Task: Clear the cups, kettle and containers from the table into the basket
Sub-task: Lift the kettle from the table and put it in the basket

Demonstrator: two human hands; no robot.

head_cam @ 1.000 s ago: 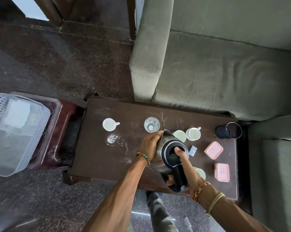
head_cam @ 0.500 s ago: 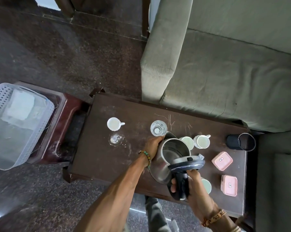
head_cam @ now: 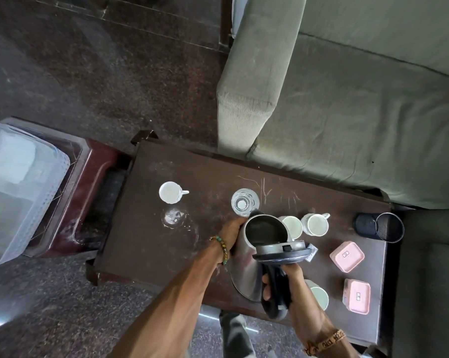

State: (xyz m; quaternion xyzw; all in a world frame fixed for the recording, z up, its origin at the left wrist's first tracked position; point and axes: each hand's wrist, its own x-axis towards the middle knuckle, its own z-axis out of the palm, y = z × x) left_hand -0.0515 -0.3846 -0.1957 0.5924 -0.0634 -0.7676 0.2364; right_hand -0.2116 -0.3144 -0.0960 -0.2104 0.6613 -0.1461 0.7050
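A steel kettle (head_cam: 246, 264) with a black handle stands on the dark wooden table (head_cam: 146, 244), its lid flipped open. My right hand (head_cam: 292, 288) grips the handle. My left hand (head_cam: 231, 232) holds the kettle's body from the left. White cups sit at the far left (head_cam: 169, 192), behind the kettle (head_cam: 293, 226) (head_cam: 315, 224), and by my right hand (head_cam: 319, 297). Two glasses (head_cam: 245, 202) (head_cam: 173, 217) stand mid-table. Two pink containers (head_cam: 347, 256) (head_cam: 356, 295) lie at the right. The white basket (head_cam: 50, 202) sits far left.
A black mesh cup (head_cam: 388, 227) with a black object (head_cam: 364, 225) beside it stands at the table's right end. The basket rests on a reddish stool (head_cam: 94, 192). A green sofa (head_cam: 347, 112) runs behind the table. Dark stone floor surrounds everything.
The kettle's lid has swung open. My right hand slid from the lid down onto the handle. My left hand stays on the kettle's side.
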